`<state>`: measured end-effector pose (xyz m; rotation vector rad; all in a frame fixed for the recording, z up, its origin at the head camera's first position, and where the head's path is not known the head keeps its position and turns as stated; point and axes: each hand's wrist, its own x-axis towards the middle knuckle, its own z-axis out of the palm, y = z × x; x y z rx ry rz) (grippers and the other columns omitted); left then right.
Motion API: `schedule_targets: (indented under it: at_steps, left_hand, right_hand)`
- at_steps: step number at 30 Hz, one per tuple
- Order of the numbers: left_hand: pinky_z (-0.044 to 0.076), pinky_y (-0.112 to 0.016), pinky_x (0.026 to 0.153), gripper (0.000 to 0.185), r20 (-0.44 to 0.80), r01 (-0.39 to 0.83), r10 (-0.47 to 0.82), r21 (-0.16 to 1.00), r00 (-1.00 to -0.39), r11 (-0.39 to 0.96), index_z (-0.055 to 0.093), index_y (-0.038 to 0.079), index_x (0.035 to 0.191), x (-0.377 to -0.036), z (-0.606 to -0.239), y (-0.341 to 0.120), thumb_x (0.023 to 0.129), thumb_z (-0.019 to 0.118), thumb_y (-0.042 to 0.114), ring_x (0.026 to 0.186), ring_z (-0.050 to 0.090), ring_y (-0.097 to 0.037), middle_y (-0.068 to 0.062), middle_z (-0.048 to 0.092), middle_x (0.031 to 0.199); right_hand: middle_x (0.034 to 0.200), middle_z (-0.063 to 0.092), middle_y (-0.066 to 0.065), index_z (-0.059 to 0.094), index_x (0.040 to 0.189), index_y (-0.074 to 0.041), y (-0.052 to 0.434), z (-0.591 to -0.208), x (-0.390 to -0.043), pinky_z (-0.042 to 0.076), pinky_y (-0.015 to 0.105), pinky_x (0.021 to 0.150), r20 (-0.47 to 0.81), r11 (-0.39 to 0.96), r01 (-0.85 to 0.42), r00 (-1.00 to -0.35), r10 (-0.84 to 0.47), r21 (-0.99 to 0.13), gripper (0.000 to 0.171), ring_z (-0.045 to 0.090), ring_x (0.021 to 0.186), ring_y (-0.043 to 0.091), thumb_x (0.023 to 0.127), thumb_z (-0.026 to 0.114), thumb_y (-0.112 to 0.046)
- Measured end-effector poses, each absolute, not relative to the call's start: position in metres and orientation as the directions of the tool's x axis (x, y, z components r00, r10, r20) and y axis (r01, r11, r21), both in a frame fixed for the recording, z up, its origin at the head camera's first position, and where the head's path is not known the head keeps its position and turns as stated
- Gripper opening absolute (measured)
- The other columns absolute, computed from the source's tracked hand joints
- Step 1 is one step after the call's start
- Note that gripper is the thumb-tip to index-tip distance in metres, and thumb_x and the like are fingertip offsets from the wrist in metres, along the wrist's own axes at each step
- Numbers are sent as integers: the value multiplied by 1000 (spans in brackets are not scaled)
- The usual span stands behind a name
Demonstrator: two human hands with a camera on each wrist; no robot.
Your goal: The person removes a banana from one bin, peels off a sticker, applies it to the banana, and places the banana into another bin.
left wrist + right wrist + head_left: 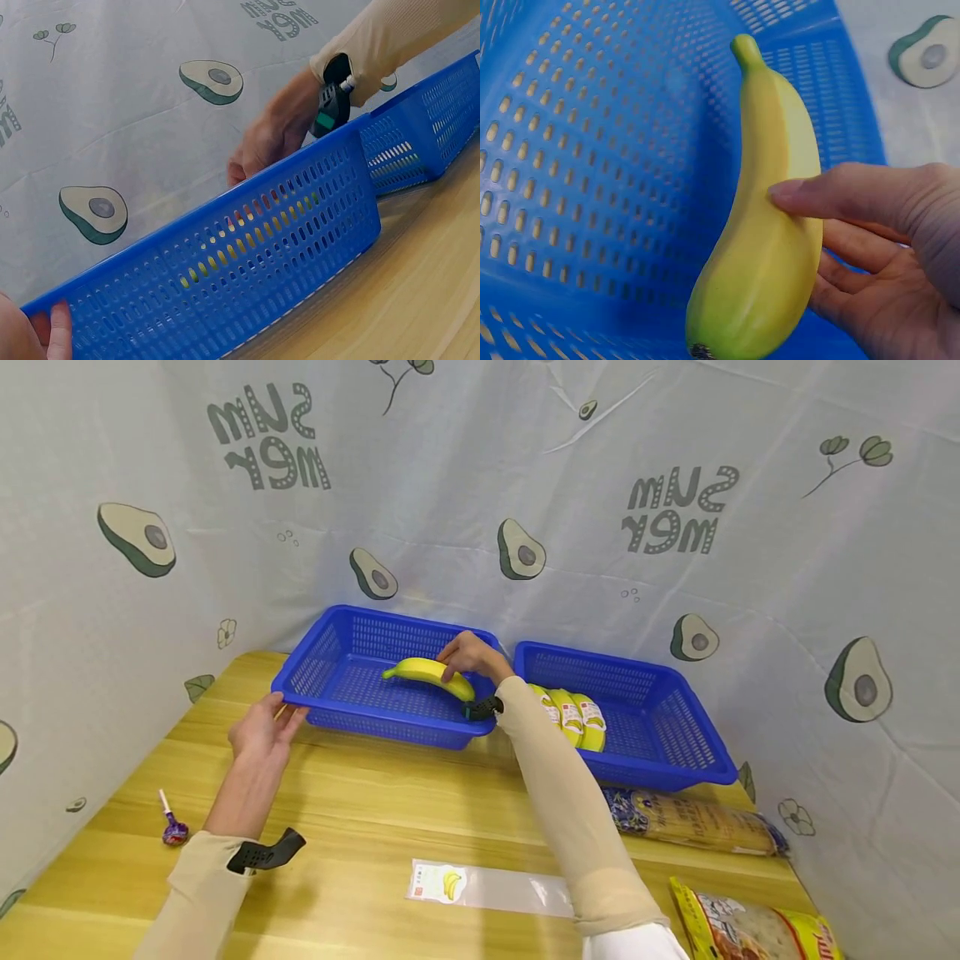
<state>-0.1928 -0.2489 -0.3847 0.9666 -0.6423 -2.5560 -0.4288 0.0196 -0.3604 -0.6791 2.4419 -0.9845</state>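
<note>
Yellow curved banana [769, 247], greenish at both tips. Blue perforated plastic basket [315, 672]. Pale fabric backdrop [480, 485] printed with green avocados and grey lettering.

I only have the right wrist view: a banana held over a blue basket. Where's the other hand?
Observer: The left hand grips the near left rim of the left basket.
Operator: Any other bananas around?
Observer: Yes, wrapped bananas lie in the right basket.
Operator: Has the banana touched down yet?
Observer: I cannot tell; the right hand holds the banana low inside the left basket.
</note>
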Motion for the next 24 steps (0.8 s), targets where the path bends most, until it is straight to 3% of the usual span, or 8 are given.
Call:
schedule_targets:
  at_steps: [5, 9, 24]
  left_hand:
    - [61, -32, 96, 44, -542, 162, -446, 491, -713, -856, 55, 9, 149, -194, -383, -248, 106, 64, 2, 135, 58, -19, -4, 63, 129]
    - [59, -32, 101, 48, -540, 167, -433, 471, -722, -866, 54, 10, 152, -193, -384, -248, 106, 64, 2, 138, 56, -19, -4, 63, 130]
    - [56, -31, 105, 56, -559, 178, -412, 425, -720, -888, 51, 13, 154, -191, -385, -248, 103, 67, -2, 136, 55, -17, -3, 63, 130]
  right_hand:
    - [145, 66, 21, 67, 140, 5, 30, -343, -427, 56, 44, 109, -169, 572, -273, -780, -602, -774, 54, 65, 132, 35, 89, 81, 9]
    - [148, 65, 18, 66, 143, 3, 36, -329, -422, 55, 44, 110, -138, 532, -286, -771, -622, -797, 54, 63, 134, 34, 91, 82, 6]
    - [133, 74, 19, 70, 138, 3, 76, -287, -369, 59, 41, 104, 43, 419, -552, -639, -768, -721, 44, 70, 125, 31, 96, 81, -3]
